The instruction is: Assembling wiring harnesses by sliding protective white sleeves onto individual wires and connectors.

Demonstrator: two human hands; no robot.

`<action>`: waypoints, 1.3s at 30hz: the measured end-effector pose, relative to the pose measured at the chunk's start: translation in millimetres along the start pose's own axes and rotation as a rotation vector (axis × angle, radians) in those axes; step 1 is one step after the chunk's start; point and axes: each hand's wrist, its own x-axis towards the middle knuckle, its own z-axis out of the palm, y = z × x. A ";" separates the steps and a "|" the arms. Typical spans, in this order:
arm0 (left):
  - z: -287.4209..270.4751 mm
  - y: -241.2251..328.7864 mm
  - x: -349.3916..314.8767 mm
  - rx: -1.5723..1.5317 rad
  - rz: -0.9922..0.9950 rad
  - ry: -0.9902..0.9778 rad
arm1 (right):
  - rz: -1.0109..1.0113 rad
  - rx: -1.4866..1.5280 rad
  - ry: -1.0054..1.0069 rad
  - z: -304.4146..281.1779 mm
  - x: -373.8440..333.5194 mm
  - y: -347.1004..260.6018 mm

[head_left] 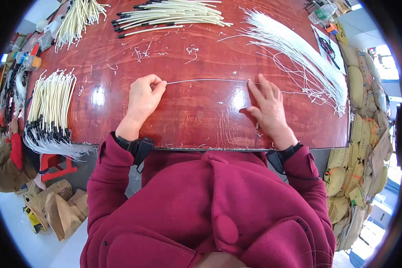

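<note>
A thin white wire [205, 80] runs across the red wooden table, roughly level with the edge nearest me. My left hand [145, 94] pinches its left end between thumb and fingertips. Over the right part of the wire lies my right hand [269, 105], fingers spread, with the fingertips at or just above it; whether they touch it I cannot tell. Beyond my right hand, a large bundle of loose white wires [299, 51] fans out towards the right edge.
Pale yellow tubes with black ends lie in a far pile [174, 15], a far-left bunch [80, 18] and a near-left bunch [53, 98]. White scraps [143, 52] litter the tabletop [183, 120]. Stacked sacks [359, 147] stand at right. Paper bags [60, 212] and another person's red sleeve [16, 149] are at left.
</note>
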 end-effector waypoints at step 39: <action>-52.1 -22.6 155.3 0.716 0.633 0.254 | -0.057 0.092 0.053 -12.1 -14.7 -12.2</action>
